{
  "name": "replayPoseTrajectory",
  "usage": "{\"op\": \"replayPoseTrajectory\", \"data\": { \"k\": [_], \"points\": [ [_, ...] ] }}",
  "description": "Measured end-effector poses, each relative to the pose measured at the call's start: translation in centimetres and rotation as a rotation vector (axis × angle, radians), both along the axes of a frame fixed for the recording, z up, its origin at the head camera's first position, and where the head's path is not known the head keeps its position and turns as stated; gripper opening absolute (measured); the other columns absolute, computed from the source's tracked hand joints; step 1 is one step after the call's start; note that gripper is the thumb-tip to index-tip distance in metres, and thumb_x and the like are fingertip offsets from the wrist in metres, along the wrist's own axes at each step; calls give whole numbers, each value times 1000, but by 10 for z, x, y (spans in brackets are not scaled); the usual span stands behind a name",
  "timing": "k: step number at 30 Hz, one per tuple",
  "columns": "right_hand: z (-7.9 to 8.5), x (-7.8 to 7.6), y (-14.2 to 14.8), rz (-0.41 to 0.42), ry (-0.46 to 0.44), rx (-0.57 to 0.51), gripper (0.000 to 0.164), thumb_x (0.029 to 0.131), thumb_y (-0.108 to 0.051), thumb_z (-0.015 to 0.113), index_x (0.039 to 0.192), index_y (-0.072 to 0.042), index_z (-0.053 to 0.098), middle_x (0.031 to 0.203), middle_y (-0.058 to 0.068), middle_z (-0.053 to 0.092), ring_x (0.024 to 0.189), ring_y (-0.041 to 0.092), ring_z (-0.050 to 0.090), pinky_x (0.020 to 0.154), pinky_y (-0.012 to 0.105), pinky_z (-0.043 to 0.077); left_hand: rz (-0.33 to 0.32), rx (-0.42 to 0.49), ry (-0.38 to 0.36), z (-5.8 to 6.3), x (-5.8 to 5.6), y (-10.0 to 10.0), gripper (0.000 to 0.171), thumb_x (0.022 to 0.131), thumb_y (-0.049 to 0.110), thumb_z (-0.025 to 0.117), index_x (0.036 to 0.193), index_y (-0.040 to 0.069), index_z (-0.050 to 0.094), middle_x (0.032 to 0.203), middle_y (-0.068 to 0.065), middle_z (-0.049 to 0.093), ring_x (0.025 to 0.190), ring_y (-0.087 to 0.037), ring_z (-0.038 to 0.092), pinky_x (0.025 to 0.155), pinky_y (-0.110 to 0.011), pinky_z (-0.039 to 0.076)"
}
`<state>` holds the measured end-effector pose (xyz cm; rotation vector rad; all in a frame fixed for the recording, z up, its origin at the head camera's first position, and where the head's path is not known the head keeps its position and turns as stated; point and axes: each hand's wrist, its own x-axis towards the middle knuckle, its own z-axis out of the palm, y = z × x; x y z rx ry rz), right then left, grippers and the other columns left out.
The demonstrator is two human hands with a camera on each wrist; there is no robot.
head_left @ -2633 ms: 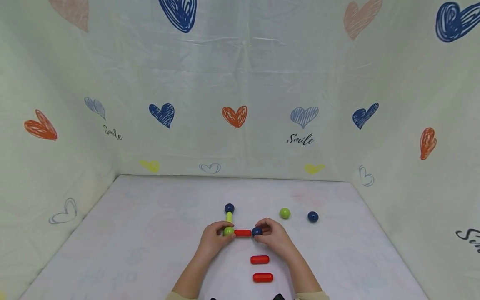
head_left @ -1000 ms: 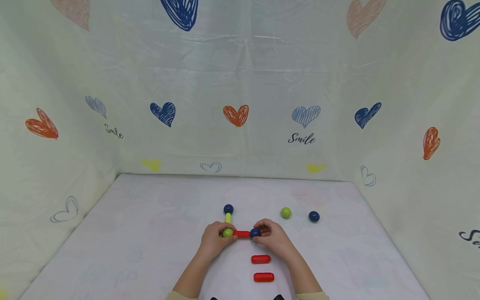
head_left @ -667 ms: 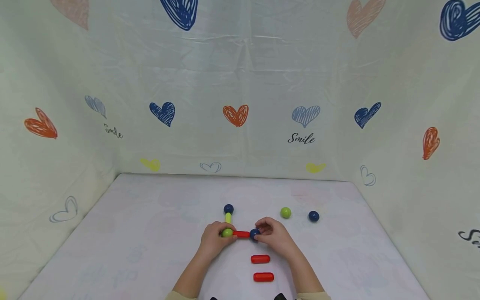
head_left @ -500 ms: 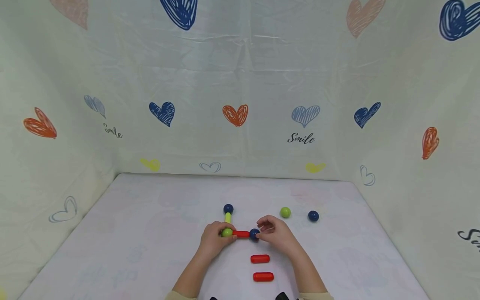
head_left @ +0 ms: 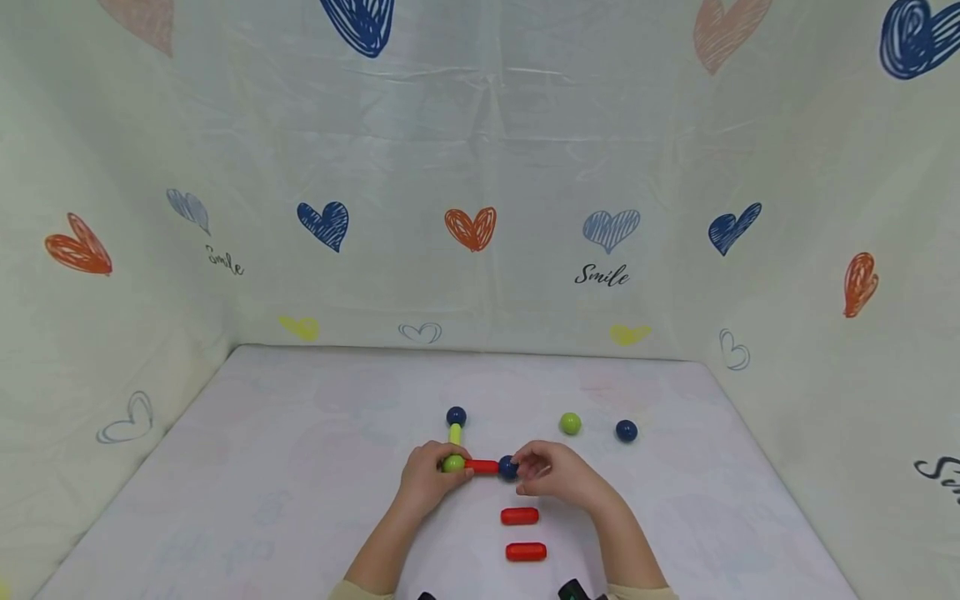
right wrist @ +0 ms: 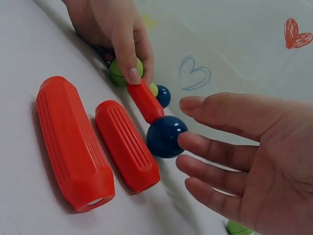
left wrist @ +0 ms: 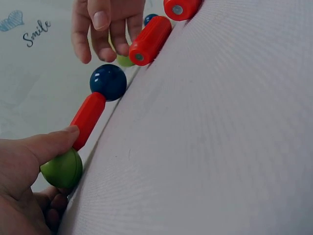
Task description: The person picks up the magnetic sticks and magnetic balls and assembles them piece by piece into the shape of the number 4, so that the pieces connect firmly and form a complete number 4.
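Observation:
My left hand (head_left: 427, 479) grips the green ball (left wrist: 62, 169) at the corner of an L-shaped piece, its thumb lying along the red rod (head_left: 482, 467). That rod ends in a dark blue ball (right wrist: 167, 137). From the same green ball a yellow-green rod (head_left: 455, 433) runs away to another dark blue ball (head_left: 456, 416). Right beside the rod's blue ball is my right hand (head_left: 558, 475), its fingers spread and loosely bent, with nothing gripped; in the right wrist view a fingertip overlaps the ball's edge.
Two loose red rods with metal discs in their ends lie nearer me, one (head_left: 520, 516) behind the other (head_left: 526, 552). Farther back on the right sit a loose green ball (head_left: 570, 423) and a loose blue ball (head_left: 626, 431). A heart-printed curtain encloses the white table (head_left: 300, 467).
My right hand has let go of the blue ball on the red rod and drawn slightly right, its fingers spreading. The left hand keeps its hold on the green ball.

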<state>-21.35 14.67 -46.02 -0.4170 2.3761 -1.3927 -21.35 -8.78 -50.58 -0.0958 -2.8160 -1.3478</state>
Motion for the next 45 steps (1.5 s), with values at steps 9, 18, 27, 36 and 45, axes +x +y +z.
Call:
{"op": "replayPoseTrajectory", "data": {
  "k": [9, 18, 27, 36, 45],
  "points": [
    [4, 3, -1, 111, -37, 29, 27, 78, -3, 79, 104, -6, 70, 89, 5, 65, 78, 19, 59, 69, 29, 50, 1, 0, 1, 2, 0, 0, 15, 78, 18, 82, 91, 19, 73, 92, -1, 57, 91, -22, 48, 72, -36, 45],
    [1, 6, -7, 143, -57, 105, 20, 77, -5, 80, 94, -13, 74, 76, 0, 63, 69, 18, 58, 64, 29, 49, 0, 4, -3, 3, 0, 0, 16, 79, 18, 82, 92, 19, 73, 93, -2, 57, 92, -23, 49, 74, -38, 46],
    [-2, 9, -14, 181, -51, 181, 21, 75, -2, 81, 89, -17, 75, 75, -2, 62, 70, 18, 56, 63, 28, 48, -6, -2, 17, 2, 0, 0, 15, 78, 18, 82, 91, 19, 73, 92, -1, 57, 90, -22, 48, 72, -36, 43],
    [-1, 12, -17, 183, -38, 209, 22, 74, 2, 80, 86, -16, 76, 75, -2, 61, 70, 17, 54, 63, 28, 47, -6, 5, 16, 3, 1, 0, 15, 78, 17, 82, 90, 18, 72, 91, -1, 57, 89, -22, 48, 72, -37, 43],
    [-3, 12, -17, 184, -46, 211, 22, 74, 3, 79, 85, -16, 76, 74, -3, 61, 69, 16, 55, 63, 28, 47, 5, 0, 0, 3, 2, 0, 16, 78, 18, 82, 91, 19, 73, 92, -2, 57, 90, -23, 49, 74, -38, 45]
  ]
}}
